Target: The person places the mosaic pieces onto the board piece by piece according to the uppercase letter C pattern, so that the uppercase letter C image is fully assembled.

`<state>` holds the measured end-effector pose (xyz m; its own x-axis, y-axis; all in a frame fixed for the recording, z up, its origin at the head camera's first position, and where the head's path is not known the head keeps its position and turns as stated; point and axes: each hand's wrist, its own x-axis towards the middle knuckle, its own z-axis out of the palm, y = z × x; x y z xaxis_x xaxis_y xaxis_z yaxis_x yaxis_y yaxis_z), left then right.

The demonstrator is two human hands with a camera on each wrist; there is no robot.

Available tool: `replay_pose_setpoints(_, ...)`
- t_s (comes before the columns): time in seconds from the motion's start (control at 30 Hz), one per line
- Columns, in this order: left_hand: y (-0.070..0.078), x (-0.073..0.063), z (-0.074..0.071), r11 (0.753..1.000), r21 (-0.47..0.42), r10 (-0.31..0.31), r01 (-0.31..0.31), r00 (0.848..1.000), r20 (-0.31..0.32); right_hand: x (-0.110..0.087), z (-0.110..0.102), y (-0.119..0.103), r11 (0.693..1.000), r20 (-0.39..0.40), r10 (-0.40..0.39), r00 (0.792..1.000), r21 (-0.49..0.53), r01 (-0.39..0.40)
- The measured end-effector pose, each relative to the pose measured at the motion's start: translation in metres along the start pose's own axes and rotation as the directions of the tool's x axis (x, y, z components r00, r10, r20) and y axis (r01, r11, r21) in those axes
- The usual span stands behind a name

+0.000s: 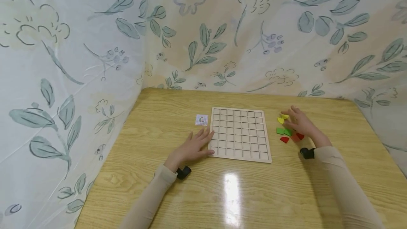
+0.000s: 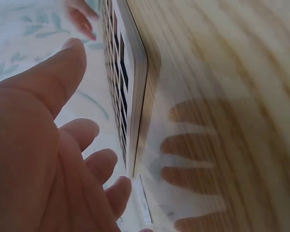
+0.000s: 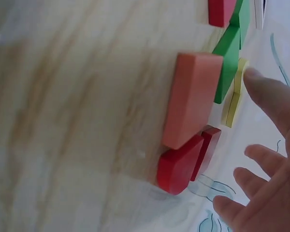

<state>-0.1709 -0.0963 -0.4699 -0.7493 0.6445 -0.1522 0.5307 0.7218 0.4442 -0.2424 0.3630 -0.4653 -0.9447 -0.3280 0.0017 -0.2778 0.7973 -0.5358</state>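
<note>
My left hand (image 1: pixel 192 147) lies by the left edge of a pale wooden grid board (image 1: pixel 236 133), fingers spread and fingertips at its rim. In the left wrist view that hand holds nothing. On the right, my right hand (image 1: pixel 302 124) hovers over a small group of coloured pieces, fingers loosely bent. Its thumb and fingers are nearest to the yellow pieces (image 1: pixel 281 120); whether they touch is unclear. Green pieces (image 1: pixel 280 131) and a red quarter-round piece (image 1: pixel 284 139) lie below. The right wrist view shows a salmon block (image 3: pixel 193 96) beside more red pieces (image 3: pixel 179 164).
A small printed card (image 1: pixel 201 119) with a grid pattern lies left of the board's upper corner. All of it rests on a wood-grain table (image 1: pixel 152 116). Floral fabric (image 1: pixel 197 45) hangs behind and along the sides.
</note>
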Motion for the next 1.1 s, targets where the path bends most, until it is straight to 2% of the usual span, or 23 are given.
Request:
replay_pose_setpoints(0.27,0.000,-0.006,0.003,0.999,-0.043,0.008,-0.008,1.000,0.019,0.004,0.001,0.005,0.999,0.031,-0.043,0.999,0.029,0.042)
replay_pose_setpoints(0.67,-0.005,-0.008,0.007,0.999,-0.030,0.017,-0.016,0.999,0.038,0.009,0.007,0.013,0.995,-0.027,-0.069,0.997,0.065,0.071)
replay_pose_setpoints(0.83,-0.005,-0.009,0.007,0.999,-0.044,0.033,-0.032,0.999,0.029,0.011,0.008,0.011,1.000,-0.001,-0.026,1.000,0.015,0.026)
replay_pose_setpoints(0.93,-0.005,-0.010,0.006,0.998,-0.051,0.041,-0.040,0.999,0.024,0.012,0.012,0.010,0.997,-0.041,-0.073,0.996,-0.039,0.072)
replay_pose_setpoints(1.1,-0.006,-0.011,0.005,0.998,-0.048,0.053,-0.052,0.999,0.013,0.014,0.018,0.010,0.980,-0.117,-0.161,0.980,-0.135,0.145)
